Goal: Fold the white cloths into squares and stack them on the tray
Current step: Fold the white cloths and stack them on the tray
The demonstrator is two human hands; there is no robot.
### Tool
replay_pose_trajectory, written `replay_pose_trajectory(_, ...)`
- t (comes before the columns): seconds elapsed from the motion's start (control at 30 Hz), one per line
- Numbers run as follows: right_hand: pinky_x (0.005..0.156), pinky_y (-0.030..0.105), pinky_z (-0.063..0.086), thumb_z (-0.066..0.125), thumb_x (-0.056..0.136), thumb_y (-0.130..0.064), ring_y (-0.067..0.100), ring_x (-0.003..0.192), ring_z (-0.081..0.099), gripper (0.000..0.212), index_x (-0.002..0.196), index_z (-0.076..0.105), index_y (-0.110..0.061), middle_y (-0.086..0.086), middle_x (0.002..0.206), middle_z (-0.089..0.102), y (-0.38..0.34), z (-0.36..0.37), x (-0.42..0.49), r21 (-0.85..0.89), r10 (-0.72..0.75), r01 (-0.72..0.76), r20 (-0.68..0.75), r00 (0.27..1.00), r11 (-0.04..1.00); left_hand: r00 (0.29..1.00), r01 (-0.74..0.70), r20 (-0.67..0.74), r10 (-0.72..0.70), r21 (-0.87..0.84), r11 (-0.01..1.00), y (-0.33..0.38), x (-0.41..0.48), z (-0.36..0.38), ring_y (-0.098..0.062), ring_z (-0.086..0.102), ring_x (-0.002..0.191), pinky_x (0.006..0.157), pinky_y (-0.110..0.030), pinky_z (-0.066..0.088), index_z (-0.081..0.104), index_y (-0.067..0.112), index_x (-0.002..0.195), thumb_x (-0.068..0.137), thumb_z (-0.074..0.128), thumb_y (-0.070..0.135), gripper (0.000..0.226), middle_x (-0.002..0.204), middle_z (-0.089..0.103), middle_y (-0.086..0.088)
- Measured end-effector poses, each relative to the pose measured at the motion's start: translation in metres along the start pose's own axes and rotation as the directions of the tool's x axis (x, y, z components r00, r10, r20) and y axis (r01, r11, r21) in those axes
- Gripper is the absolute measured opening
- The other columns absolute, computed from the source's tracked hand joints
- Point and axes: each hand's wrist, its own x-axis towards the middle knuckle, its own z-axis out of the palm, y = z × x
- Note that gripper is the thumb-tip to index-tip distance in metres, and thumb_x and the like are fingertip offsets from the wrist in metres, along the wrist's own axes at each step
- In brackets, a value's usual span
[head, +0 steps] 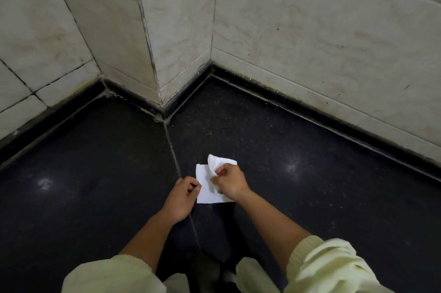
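Observation:
One small white cloth (207, 185) lies on the dark speckled counter (95, 161), near the middle of the view. My right hand (230, 181) pinches the cloth's far right part and has it lifted and curled over toward the left. My left hand (182, 197) rests at the cloth's left edge, fingertips pinched on or against that edge. The near part of the cloth lies flat. No tray is in view.
Pale tiled walls (310, 42) rise behind the counter, with a jutting corner column (162, 54) straight ahead. A grout seam (176, 166) runs down the counter beside the cloth. My pale yellow sleeves (334, 266) fill the bottom edge.

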Motion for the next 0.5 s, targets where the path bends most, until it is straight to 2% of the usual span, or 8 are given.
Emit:
replay_pose_trajectory(0.1,0.084,0.027,0.052,0.059,0.086,-0.010,0.020,0.100,0.064,0.016,0.101,0.063,-0.015,0.002,0.099,0.064,-0.001,0.015,0.000,-0.083,0.019,-0.018,0.017,1.000,0.996,1.000,0.014,0.003,-0.014,-0.013,1.000,-0.004,0.001,-0.002,-0.013,0.060,0.083,0.074,-0.031,0.053,0.054,0.037,0.089,0.098,0.047,0.028,0.013,0.098,0.047,0.005)
replay_pose_trajectory(0.27,0.082,0.022,0.047,0.060,0.087,-0.011,0.017,0.100,0.060,0.025,0.112,0.062,-0.010,0.003,0.103,0.063,-0.001,0.025,-0.005,-0.148,0.005,0.003,0.052,0.999,0.989,0.999,0.040,0.018,-0.040,-0.024,0.999,-0.002,0.003,-0.006,-0.017,0.063,0.083,0.070,-0.033,0.056,0.058,0.026,0.099,0.100,0.041,0.031,0.018,0.100,0.046,0.006)
replay_pose_trajectory(0.33,0.070,0.015,0.046,0.062,0.088,-0.014,0.014,0.091,0.057,0.026,0.113,0.061,-0.008,0.001,0.099,0.061,0.001,0.026,-0.006,-0.147,-0.015,0.023,0.056,0.998,0.989,0.999,0.053,0.015,-0.053,-0.035,0.998,0.000,0.004,-0.007,-0.019,0.063,0.082,0.071,-0.035,0.057,0.059,0.024,0.098,0.101,0.040,0.031,0.020,0.100,0.047,0.004)
replay_pose_trajectory(0.4,0.051,0.009,0.041,0.063,0.089,-0.017,0.013,0.082,0.057,0.024,0.111,0.062,-0.007,0.001,0.094,0.060,0.002,0.027,-0.009,-0.136,-0.024,0.033,0.067,0.997,0.990,0.997,0.071,0.013,-0.070,-0.053,0.996,0.001,0.004,-0.007,-0.022,0.063,0.083,0.070,-0.035,0.057,0.059,0.024,0.095,0.101,0.040,0.031,0.020,0.101,0.047,0.001)
replay_pose_trajectory(0.43,0.048,0.009,0.040,0.063,0.089,-0.018,0.014,0.078,0.058,0.022,0.107,0.063,-0.006,0.003,0.091,0.062,0.002,0.027,-0.009,-0.130,-0.027,0.036,0.067,0.997,0.991,0.997,0.080,0.016,-0.079,-0.068,0.994,0.002,0.004,-0.007,-0.023,0.064,0.083,0.067,-0.033,0.056,0.059,0.023,0.094,0.101,0.040,0.031,0.021,0.101,0.048,0.000)
replay_pose_trajectory(0.5,0.055,0.015,0.047,0.060,0.090,-0.019,0.017,0.077,0.061,0.016,0.098,0.067,-0.007,0.007,0.089,0.067,0.001,0.028,-0.010,-0.111,-0.022,0.029,0.065,0.998,0.993,0.995,0.101,0.021,-0.100,-0.103,0.990,0.005,0.004,-0.008,-0.024,0.063,0.083,0.060,-0.029,0.055,0.059,0.022,0.092,0.101,0.041,0.032,0.022,0.102,0.050,-0.002)
